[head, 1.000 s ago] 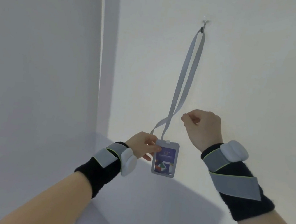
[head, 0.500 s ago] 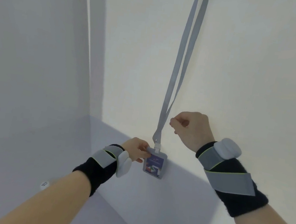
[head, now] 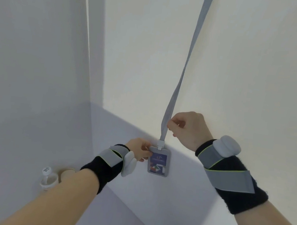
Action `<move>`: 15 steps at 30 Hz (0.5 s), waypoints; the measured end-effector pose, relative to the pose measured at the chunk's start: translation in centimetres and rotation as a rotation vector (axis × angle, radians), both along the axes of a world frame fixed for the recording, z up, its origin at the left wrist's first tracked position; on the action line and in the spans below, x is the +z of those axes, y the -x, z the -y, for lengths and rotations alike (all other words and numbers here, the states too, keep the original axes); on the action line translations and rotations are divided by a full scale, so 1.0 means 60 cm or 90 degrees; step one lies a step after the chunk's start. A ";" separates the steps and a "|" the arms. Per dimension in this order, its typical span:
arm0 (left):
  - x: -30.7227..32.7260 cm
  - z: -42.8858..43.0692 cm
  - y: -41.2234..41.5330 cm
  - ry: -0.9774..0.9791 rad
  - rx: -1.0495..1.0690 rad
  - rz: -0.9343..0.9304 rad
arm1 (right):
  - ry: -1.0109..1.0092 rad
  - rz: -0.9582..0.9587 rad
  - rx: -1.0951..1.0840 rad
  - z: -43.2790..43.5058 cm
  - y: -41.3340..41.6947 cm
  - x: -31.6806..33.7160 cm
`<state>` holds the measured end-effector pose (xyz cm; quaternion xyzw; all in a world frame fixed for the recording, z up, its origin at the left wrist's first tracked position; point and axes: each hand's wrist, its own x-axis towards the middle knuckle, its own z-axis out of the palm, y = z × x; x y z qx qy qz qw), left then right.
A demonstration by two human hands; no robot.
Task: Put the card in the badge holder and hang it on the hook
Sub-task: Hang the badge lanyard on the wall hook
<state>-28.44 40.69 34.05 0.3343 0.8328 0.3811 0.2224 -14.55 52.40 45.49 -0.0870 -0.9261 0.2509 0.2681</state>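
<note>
Your left hand (head: 140,150) is pinching the upper left corner of the badge holder (head: 158,162) between thumb and fingers, and your right hand (head: 188,130) is closing thumb and forefinger on the lanyard (head: 184,70) just above the white clip (head: 160,145). Both grips are narrow fingertip pinches, each holding its part. The card (head: 158,161) is sitting inside the holder, its printed face showing through the window. The holder is hanging close against the wall (head: 254,60), and the strap is running taut upward and out of the top of the view; the hook is not in view, so you cannot confirm the seating from here. Judging by its build, the holder is light and fairly stiff, with a smooth face that may slip, so you are taking it best by the frame edge. The strap is soft and flat; it is likely to twist, so grip it near the clip. A small white bottle (head: 47,176) is standing well apart at lower left.
</note>
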 end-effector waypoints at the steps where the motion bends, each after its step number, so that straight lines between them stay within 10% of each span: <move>1: -0.001 0.000 -0.001 0.000 0.002 -0.007 | -0.002 0.009 0.000 -0.001 -0.002 -0.004; 15: 0.021 0.042 -0.020 -0.003 0.043 -0.093 | 0.007 0.061 0.005 0.003 -0.013 -0.022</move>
